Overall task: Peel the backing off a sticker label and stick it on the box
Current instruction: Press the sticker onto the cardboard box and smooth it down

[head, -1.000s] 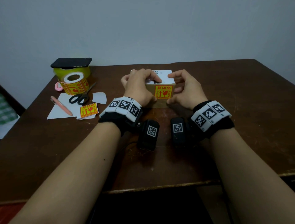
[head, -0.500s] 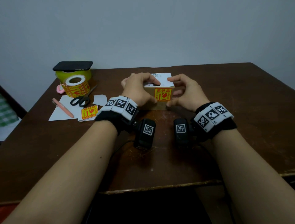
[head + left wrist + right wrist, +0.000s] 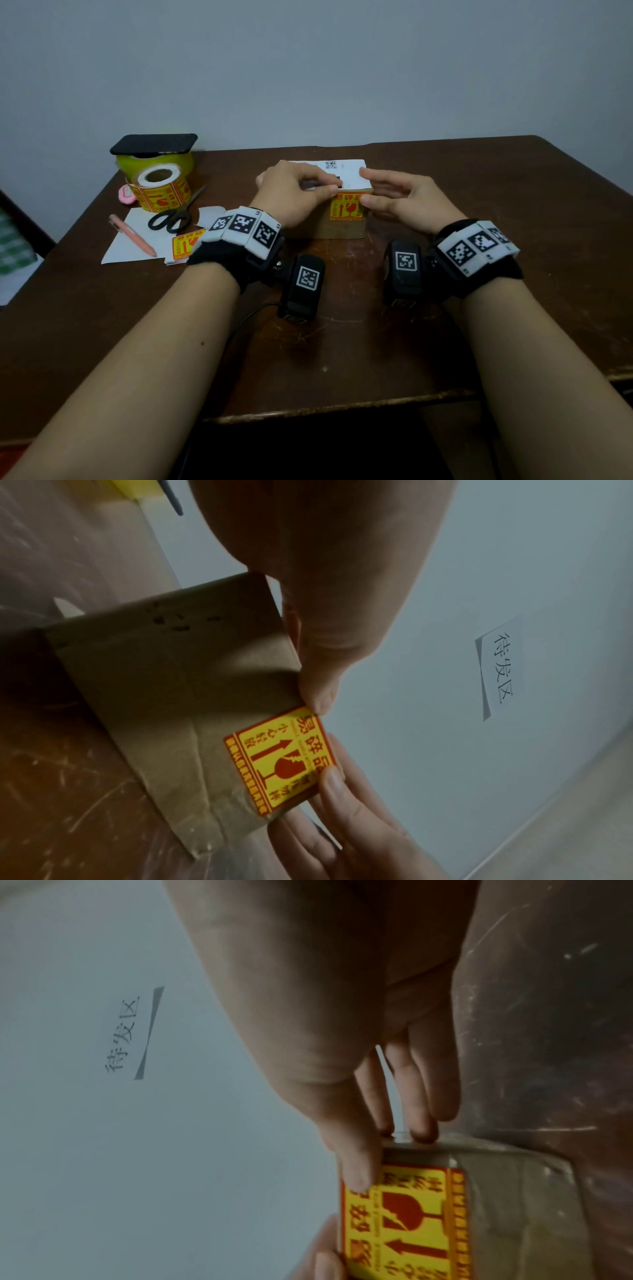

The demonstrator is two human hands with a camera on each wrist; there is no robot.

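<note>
The box [image 3: 329, 224] stands near the table's [image 3: 513, 212] far edge, midway along it, with the sticker [image 3: 346, 209] on its near face at the upper right corner. Compared with a second earlier, the right hand [image 3: 407, 202] has uncurled: its fingers now lie nearly straight, thumb pressing the sticker's upper corner. The left hand [image 3: 294, 195] still grips the box top, thumb at the sticker's other upper corner. Judged: sticking is done and only smoothing remains. The sticker reads "易碎品" and "小心轻放", with an arrow and a broken glass. A wall note [image 3: 500, 669] reads "待发区". A QR code marks the box top.
</note>
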